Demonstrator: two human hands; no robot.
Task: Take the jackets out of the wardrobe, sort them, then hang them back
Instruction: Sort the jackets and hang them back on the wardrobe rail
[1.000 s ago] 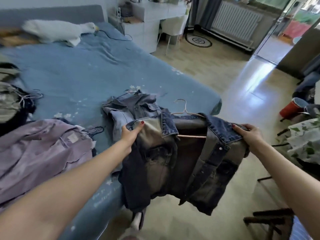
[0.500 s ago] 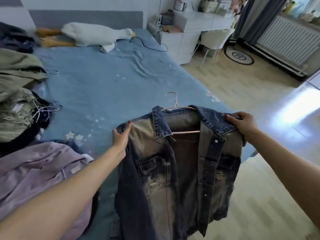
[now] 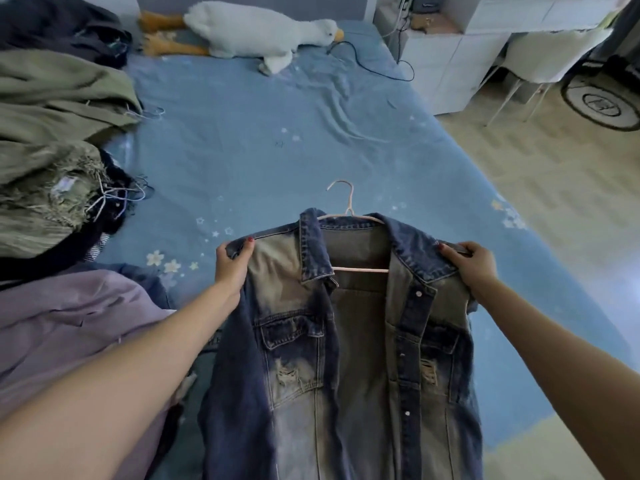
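Both hands' grip holds denim jacket (image 3: 346,341) shoulders.

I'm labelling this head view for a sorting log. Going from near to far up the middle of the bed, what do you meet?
Denim jacket held at its shoulders by the left hand and right hand → hanger hook → bare blue bedsheet → plush goose.

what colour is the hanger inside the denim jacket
Pale pink hanger, clearest in the head view, inside the denim jacket.
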